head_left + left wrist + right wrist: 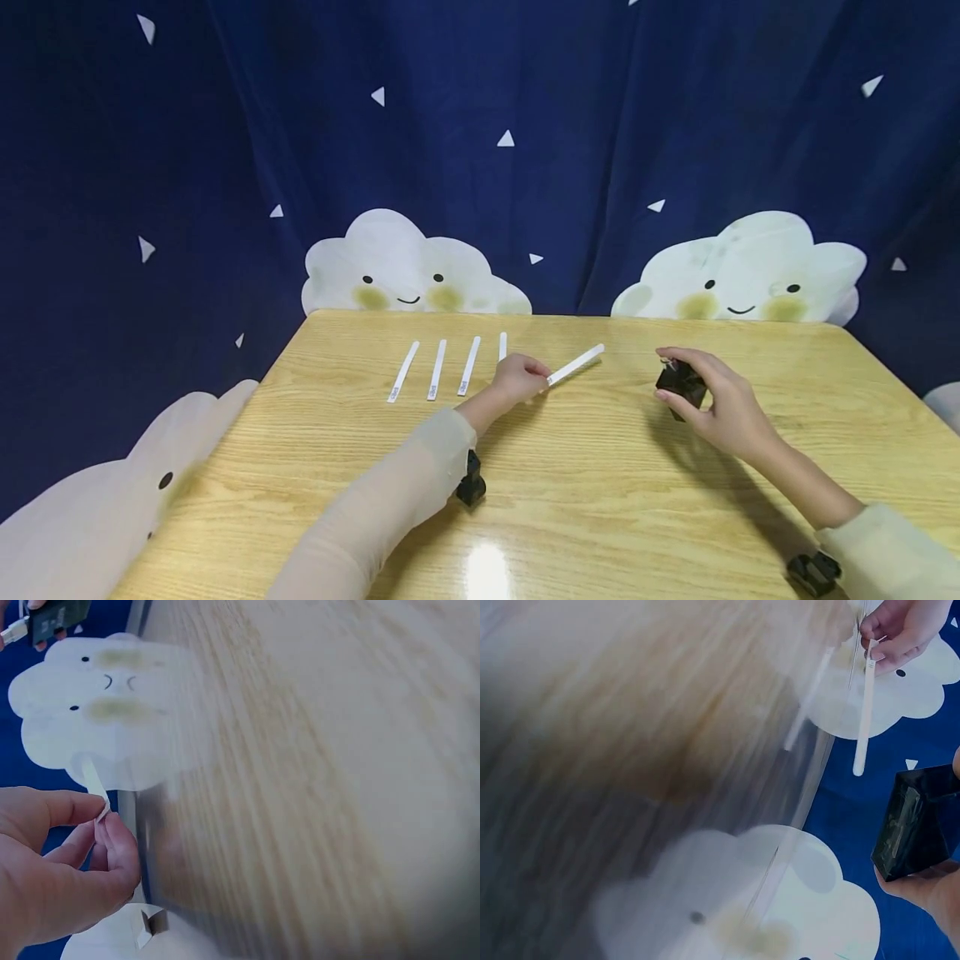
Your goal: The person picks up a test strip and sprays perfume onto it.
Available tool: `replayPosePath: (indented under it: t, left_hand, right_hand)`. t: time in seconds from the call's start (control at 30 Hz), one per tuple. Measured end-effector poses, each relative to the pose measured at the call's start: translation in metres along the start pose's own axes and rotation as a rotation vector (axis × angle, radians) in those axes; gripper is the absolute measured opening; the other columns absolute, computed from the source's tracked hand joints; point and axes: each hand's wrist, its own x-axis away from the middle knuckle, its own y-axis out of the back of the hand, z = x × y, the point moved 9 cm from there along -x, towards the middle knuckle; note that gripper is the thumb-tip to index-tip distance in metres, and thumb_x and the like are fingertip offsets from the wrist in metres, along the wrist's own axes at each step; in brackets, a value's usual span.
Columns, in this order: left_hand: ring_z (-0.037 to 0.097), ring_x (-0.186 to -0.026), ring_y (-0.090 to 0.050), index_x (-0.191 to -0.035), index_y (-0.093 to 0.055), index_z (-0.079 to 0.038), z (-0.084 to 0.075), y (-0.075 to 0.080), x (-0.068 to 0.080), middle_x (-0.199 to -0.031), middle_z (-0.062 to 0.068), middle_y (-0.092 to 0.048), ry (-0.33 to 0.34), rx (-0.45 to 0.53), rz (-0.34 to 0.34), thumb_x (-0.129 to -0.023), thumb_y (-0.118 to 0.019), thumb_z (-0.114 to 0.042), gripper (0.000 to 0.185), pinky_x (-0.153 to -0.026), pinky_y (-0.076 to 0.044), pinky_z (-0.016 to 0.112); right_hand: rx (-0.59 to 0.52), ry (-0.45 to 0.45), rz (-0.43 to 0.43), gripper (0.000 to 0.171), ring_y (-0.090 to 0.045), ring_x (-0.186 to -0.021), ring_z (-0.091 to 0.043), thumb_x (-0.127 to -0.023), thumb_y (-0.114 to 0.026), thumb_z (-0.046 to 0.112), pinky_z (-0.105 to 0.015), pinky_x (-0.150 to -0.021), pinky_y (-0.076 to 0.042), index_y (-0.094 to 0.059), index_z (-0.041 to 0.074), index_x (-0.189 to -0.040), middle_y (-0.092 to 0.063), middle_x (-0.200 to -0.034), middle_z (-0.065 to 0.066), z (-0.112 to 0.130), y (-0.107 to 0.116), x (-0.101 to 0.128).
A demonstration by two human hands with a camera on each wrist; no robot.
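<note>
My left hand pinches a white paper test strip by its printed end, thumb against fingers. Its rounded end points away toward the right, over the table. My right hand grips a small, black, glossy perfume bottle, with the thumb on one side and fingers on the other. Pale lettering and a light-coloured neck show on the bottle in the left wrist view. A gap separates the bottle from the strip's tip. The right wrist view shows the strip beyond the bottle.
Several more white strips lie spaced in a row on the wooden table, left of my left hand, which partly covers the nearest one. Behind the far edge hangs a dark blue curtain with white triangles and smiling clouds. Black devices sit at both wrists.
</note>
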Motion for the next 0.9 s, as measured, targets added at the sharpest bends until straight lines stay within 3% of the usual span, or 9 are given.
replayPosePath:
  t: [0.17, 0.37, 0.5, 0.67, 0.9]
  left_hand:
    - [0.006, -0.063, -0.054, -0.097, -0.074, 0.001, 0.005, 0.005, 0.002, -0.095, 0.014, -0.072, 0.038, 0.116, 0.011, -0.081, -0.065, 0.0, 0.017, -0.062, -0.053, 0.018]
    - [0.006, -0.065, -0.057, -0.099, -0.071, 0.005, 0.014, 0.006, 0.009, -0.1, 0.016, -0.071, 0.092, 0.239, 0.035, -0.08, -0.066, 0.003, 0.02, -0.075, -0.06, 0.026]
    - [0.007, -0.065, -0.059, -0.1, -0.07, 0.007, 0.017, 0.007, 0.013, -0.1, 0.017, -0.071, 0.102, 0.281, 0.059, -0.081, -0.066, 0.003, 0.02, -0.077, -0.06, 0.027]
    - [0.008, -0.065, -0.063, -0.102, -0.068, 0.006, 0.019, 0.007, 0.017, -0.1, 0.018, -0.071, 0.114, 0.309, 0.096, -0.082, -0.066, 0.002, 0.02, -0.08, -0.06, 0.03]
    - [0.01, -0.065, -0.065, -0.102, -0.068, 0.007, 0.012, 0.016, 0.022, -0.098, 0.022, -0.072, 0.09, 0.29, 0.092, -0.081, -0.067, 0.005, 0.022, -0.078, -0.06, 0.03]
  right_hand:
    - [-0.011, 0.01, -0.006, 0.066, -0.057, -0.101, -0.009, -0.067, -0.083, 0.003, -0.007, -0.079, -0.043, -0.06, 0.013, -0.128, -0.066, -0.118, -0.009, 0.002, -0.002, -0.003]
    - [-0.03, 0.023, -0.006, 0.066, -0.057, -0.102, -0.008, -0.067, -0.084, 0.004, -0.01, -0.08, -0.043, -0.06, 0.013, -0.128, -0.066, -0.117, -0.007, 0.006, -0.008, -0.004]
    - [-0.029, 0.024, -0.002, 0.065, -0.057, -0.101, -0.01, -0.067, -0.084, 0.005, -0.014, -0.077, -0.045, -0.06, 0.013, -0.127, -0.066, -0.117, -0.007, 0.008, -0.011, -0.005]
    - [-0.04, 0.031, -0.007, 0.064, -0.058, -0.1, -0.012, -0.068, -0.083, 0.005, -0.012, -0.078, -0.044, -0.06, 0.011, -0.127, -0.066, -0.116, -0.008, 0.012, -0.013, -0.01]
    - [-0.056, 0.031, -0.014, 0.064, -0.059, -0.099, -0.016, -0.069, -0.083, 0.005, -0.01, -0.079, -0.043, -0.06, 0.013, -0.128, -0.066, -0.117, -0.009, 0.016, -0.017, -0.021]
